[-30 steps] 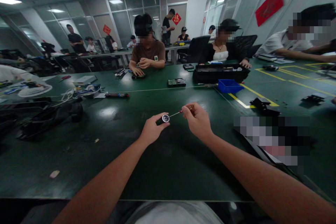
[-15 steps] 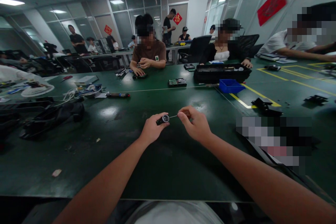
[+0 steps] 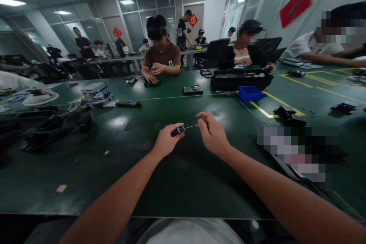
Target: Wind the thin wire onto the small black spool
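Note:
My left hand (image 3: pixel 165 142) is closed around a small black cylindrical part (image 3: pixel 174 132) with a silver-rimmed round end facing up toward me. Between the fingers of my right hand (image 3: pixel 214 134) is a thin screwdriver (image 3: pixel 190 127); a bit of red shows where its shaft meets the handle, and my fingers hide the rest. The shaft points left and its end meets the side of the black part. Both hands are above the green table (image 3: pixel 183 190).
Beyond my hands lie a circuit board unit (image 3: pixel 193 90), a blue bin (image 3: pixel 251 93) and a long black tray (image 3: pixel 241 81). To the left are a pen-like tool (image 3: pixel 128 103) and a black casing (image 3: pixel 60 127). Black brackets (image 3: pixel 289 116) sit at right. Several people work around the table.
My right hand has shifted slightly right and its fingers have loosened, showing the red part of the screwdriver. My left hand and the black part stay almost in place.

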Motion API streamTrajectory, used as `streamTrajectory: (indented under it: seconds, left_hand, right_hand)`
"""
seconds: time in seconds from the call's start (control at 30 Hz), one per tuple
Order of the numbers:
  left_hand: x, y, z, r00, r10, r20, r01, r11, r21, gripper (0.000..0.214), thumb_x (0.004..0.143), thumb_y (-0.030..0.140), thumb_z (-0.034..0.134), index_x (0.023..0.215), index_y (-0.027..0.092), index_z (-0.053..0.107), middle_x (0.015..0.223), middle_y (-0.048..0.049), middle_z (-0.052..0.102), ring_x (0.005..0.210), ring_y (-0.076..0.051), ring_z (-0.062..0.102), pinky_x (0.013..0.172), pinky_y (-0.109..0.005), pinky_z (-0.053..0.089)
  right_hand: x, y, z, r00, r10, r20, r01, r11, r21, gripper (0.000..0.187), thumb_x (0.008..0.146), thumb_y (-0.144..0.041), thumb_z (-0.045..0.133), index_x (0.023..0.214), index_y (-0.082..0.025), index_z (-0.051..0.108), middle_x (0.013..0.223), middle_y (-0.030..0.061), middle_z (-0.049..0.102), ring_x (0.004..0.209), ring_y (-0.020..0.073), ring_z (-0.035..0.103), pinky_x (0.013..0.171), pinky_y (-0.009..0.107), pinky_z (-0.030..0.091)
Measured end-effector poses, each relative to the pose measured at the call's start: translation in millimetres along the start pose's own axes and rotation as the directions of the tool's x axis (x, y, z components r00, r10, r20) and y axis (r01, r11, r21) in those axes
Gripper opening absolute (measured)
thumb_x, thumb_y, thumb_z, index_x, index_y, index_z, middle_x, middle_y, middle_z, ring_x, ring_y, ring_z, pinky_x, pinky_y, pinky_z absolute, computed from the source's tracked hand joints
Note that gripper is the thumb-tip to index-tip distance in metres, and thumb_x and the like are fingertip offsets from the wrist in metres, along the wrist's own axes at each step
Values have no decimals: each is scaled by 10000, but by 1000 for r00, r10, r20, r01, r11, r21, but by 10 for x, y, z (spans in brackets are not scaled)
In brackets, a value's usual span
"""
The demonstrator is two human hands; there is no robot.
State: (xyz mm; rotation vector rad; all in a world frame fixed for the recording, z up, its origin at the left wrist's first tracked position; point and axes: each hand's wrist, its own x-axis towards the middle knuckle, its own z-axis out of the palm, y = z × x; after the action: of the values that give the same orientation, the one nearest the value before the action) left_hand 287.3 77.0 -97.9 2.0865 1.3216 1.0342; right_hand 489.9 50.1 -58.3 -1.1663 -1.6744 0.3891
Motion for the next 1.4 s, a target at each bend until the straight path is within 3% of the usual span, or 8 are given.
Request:
streamTrajectory:
  seconds: [0.23,0.43,0.5,0.6,0.73,1.13,1.3,1.4]
  left_hand:
    - [12,36,-32,1000,1,-13,-1,1000,21,392,823,174,725,1202,261,676,1211,-35,684,1129,-222,612,1029,-388,444]
    - [26,94,-99,999,35,13,-36,994,102,380,835,196,714,1206,262,668,1157,-40,693,1076,-227,609,998,-408,451]
    - [25,107,-107,999,36,25,-38,993,116,382,840,213,711,1215,266,662,1127,-37,697,1055,-229,607,983,-412,453]
    - [21,109,-104,999,39,33,-42,992,117,390,845,235,710,1230,267,654,1113,-34,698,1049,-232,601,968,-410,452]
    - [15,88,-87,998,46,37,-50,993,107,395,848,252,711,1237,276,650,1131,-35,694,1058,-235,603,969,-412,447]
    - [12,116,-87,998,58,39,-63,986,153,408,821,221,746,1218,263,662,1125,-36,705,1061,-236,605,986,-414,435]
    - [3,113,-86,998,58,34,-62,987,146,410,822,215,745,1220,266,661,1137,-37,702,1070,-234,604,987,-411,439]
    - [1,119,-81,997,53,52,-60,987,147,405,824,221,744,1218,262,664,1127,-40,707,1050,-236,610,985,-414,441]
  right_hand:
    - [69,81,81,977,212,-1,-196,903,382,225,910,-419,558,900,-207,636,808,41,677,718,181,603,693,337,478]
    - [144,275,126,792,550,264,-534,415,737,290,828,-479,649,751,-201,617,613,-16,544,537,129,489,674,352,520]
    - [143,307,126,815,539,213,-497,461,735,290,832,-484,649,776,-201,618,633,-15,555,556,129,505,667,332,516]
    - [123,299,118,894,444,57,-374,671,640,296,866,-500,613,848,-204,618,743,15,629,648,150,574,633,306,492]
    - [105,254,112,941,338,18,-301,811,503,296,922,-483,535,900,-199,612,797,34,658,681,158,602,631,311,490]
    - [54,-11,-53,995,95,4,-95,995,26,303,903,-471,584,795,-199,662,597,-4,612,543,156,562,549,292,401]
    - [18,-14,-48,999,-12,48,11,1000,20,210,960,-333,466,1009,-205,625,739,21,686,650,174,635,628,300,450]
    - [12,-12,-32,997,3,72,-1,1000,-30,225,955,-402,497,919,-215,617,722,23,683,620,178,625,594,298,431]
